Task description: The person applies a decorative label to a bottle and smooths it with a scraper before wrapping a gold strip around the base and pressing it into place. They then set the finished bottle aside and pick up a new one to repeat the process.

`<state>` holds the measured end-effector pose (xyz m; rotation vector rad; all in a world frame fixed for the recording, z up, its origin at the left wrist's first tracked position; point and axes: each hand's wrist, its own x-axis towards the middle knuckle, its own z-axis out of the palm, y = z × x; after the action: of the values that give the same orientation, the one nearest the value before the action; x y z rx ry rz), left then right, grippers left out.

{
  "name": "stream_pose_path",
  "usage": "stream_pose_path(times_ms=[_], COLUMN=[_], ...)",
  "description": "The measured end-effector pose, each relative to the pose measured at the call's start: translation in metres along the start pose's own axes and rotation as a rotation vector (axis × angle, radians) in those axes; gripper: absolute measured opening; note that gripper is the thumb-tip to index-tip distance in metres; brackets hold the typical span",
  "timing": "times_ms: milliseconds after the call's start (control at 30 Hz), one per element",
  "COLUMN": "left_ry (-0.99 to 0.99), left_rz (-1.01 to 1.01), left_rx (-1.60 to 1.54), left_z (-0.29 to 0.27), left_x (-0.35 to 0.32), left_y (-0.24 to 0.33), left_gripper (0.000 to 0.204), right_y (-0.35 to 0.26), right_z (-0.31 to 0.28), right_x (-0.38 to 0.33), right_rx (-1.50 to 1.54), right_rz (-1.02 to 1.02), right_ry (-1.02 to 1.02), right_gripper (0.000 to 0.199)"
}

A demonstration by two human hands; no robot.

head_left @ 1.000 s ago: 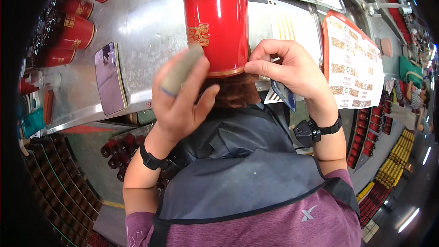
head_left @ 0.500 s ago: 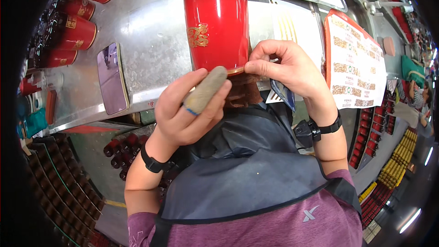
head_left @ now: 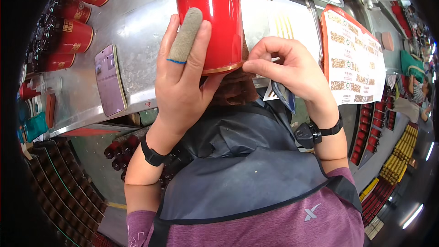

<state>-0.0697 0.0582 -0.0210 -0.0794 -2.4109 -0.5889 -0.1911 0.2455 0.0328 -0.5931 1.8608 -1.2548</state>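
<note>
A glossy red bottle (head_left: 222,32), darker toward its far end, lies with its gold-rimmed end (head_left: 222,69) toward me. Along its left side rest the fingers of my left hand (head_left: 183,73), the thumb under the rim, so the hand grips the bottle. One finger wears a grey-green fabric finger cot (head_left: 186,37) with a blue edge. At the right end of the rim, thumb and forefinger of my right hand (head_left: 286,66) are pinched together; whatever they hold is too small to make out. A crumpled brown cloth (head_left: 235,92) shows below the bottle.
On the metal table (head_left: 139,23) a phone (head_left: 109,80) lies left of my left hand. Several red bottles (head_left: 68,34) stand at the far left. To the right are a sheet of gold decals (head_left: 352,59) and a white sheet with gold strips (head_left: 283,23).
My left hand has moved up from the rim onto the bottle's left side. The bottle has shifted slightly left, and its gold motif no longer shows. My right hand stays pinched at the rim.
</note>
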Motion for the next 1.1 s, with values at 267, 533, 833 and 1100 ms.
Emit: stream_pose_path(times_ms=[267, 533, 833, 1100], left_ry=[0.022, 0.048, 0.022, 0.029], left_rz=[-0.120, -0.137, -0.020, 0.307], left_rx=[-0.139, -0.158, -0.027, 0.025], left_z=[0.003, 0.003, -0.016, -0.012], left_x=[-0.009, -0.010, -0.019, -0.024], left_y=[-0.001, -0.001, 0.003, 0.009], left_gripper=[0.079, 0.079, 0.050, 0.030], right_y=[0.001, 0.000, 0.007, 0.008], right_z=[0.001, 0.001, 0.001, 0.001], right_x=[-0.005, 0.002, 0.009, 0.010], right_rx=[0.087, 0.021, 0.000, 0.073], right_rz=[-0.030, 0.019, 0.022, 0.025], right_ry=[0.044, -0.005, -0.017, -0.046], right_gripper=[0.015, 0.009, 0.011, 0.010])
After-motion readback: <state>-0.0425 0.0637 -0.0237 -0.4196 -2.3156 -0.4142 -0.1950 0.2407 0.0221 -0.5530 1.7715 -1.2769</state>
